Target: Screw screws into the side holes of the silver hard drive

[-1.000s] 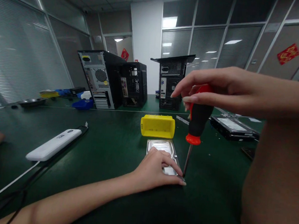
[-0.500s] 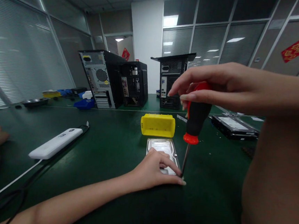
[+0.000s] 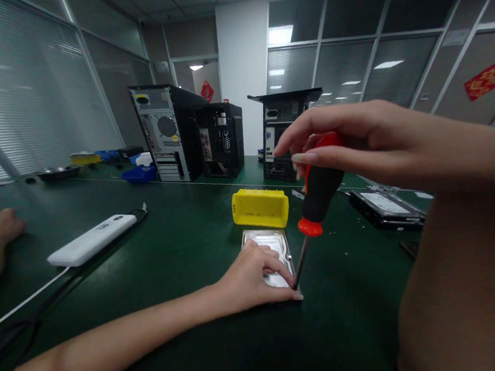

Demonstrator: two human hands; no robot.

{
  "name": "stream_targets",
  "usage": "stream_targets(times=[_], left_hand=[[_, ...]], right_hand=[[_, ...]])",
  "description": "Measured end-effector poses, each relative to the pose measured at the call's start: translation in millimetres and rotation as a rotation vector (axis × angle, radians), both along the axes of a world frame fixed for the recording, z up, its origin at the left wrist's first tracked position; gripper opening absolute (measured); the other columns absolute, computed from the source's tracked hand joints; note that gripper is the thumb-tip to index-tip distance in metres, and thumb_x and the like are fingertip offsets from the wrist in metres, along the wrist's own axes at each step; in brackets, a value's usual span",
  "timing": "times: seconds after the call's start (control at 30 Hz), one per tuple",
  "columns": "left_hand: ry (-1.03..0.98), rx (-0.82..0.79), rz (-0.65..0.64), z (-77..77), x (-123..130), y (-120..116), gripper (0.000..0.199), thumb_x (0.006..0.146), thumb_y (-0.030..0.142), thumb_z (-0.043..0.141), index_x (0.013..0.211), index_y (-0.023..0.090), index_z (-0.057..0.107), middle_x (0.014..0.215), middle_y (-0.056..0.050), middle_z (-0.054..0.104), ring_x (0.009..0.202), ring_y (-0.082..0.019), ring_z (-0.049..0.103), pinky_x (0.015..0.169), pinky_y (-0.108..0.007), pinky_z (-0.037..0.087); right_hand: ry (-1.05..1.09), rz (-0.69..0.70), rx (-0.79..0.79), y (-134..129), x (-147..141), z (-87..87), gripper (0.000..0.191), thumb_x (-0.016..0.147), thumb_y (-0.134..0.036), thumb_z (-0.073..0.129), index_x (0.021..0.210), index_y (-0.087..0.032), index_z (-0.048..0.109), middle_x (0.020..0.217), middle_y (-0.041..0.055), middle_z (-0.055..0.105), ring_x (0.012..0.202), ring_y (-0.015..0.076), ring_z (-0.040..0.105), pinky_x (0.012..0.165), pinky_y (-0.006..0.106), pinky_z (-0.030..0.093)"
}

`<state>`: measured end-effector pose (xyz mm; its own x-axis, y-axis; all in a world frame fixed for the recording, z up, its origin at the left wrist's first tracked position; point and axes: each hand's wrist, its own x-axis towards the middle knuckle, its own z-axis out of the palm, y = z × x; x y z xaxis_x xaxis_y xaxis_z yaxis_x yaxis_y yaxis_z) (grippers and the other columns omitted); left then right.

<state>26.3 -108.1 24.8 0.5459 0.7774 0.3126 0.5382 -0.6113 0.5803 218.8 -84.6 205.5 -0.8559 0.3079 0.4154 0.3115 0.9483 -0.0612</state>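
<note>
The hard drive point(image 3: 275, 239) lies toward the surface's point(image 3: 183, 226) near edge, probably rigid, weighty and smooth, best held by its sides. The left grip point(image 3: 255, 271) rests over it, whether clamped I cannot tell; the right grip point(image 3: 359, 139) is clamped on the screwdriver point(image 3: 319, 194). The drive's label is unreadable.

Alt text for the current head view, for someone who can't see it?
The right hand holds a red-and-black screwdriver, its tip at the near right corner of a silver hard drive under the left hand on a green table. Beyond are a yellow bin and three computer cases.
</note>
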Motion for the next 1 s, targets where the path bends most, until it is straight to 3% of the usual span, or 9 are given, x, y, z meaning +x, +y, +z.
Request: stream_targets(times=[0.3, 0.57, 0.73, 1.0], left_hand=[[0.080, 0.114, 0.012, -0.4, 3.8, -3.5, 0.019, 0.074, 0.042, 0.071, 0.077, 0.023, 0.069, 0.078, 0.005, 0.066, 0.072, -0.014, 0.056, 0.074, -0.032, 0.025], [0.082, 0.113, 0.034, 5.4, 4.6, -3.1, 0.021, 0.076, 0.044, 0.069, 0.077, 0.023, 0.069, 0.077, 0.004, 0.067, 0.072, -0.016, 0.056, 0.074, -0.032, 0.026], [0.103, 0.119, 0.060, 3.8, 3.7, -3.0, 0.019, 0.077, 0.041, 0.069, 0.079, 0.023, 0.069, 0.079, 0.003, 0.068, 0.073, -0.016, 0.056, 0.074, -0.032, 0.026], [0.078, 0.047, 0.032, -0.6, 2.2, -0.2, 0.018, 0.076, 0.039, 0.071, 0.081, 0.023, 0.071, 0.078, 0.002, 0.068, 0.074, -0.017, 0.058, 0.078, -0.033, 0.027]], right_hand=[[-0.030, 0.000, 0.009, 4.5, -1.2, -1.3, 0.031, 0.091, -0.035, 0.041, 0.113, -0.021, 0.057, 0.106, -0.0008, 0.059, 0.087, 0.0083, 0.058, 0.077, 0.020, 0.047], [-0.064, -0.018, -0.030, 4.2, -3.2, 1.1, 0.029, 0.091, -0.036, 0.041, 0.112, -0.024, 0.056, 0.108, 0.0001, 0.058, 0.086, 0.0091, 0.059, 0.071, 0.018, 0.048], [-0.059, -0.038, -0.015, 4.3, -3.1, 0.2, 0.033, 0.090, -0.035, 0.042, 0.115, -0.020, 0.056, 0.108, 0.0031, 0.059, 0.088, 0.0115, 0.058, 0.072, 0.019, 0.047], [-0.041, -0.060, -0.035, 1.5, -3.9, -1.1, 0.034, 0.090, -0.036, 0.041, 0.115, -0.020, 0.057, 0.103, 0.0003, 0.061, 0.083, 0.0097, 0.058, 0.069, 0.020, 0.047]])
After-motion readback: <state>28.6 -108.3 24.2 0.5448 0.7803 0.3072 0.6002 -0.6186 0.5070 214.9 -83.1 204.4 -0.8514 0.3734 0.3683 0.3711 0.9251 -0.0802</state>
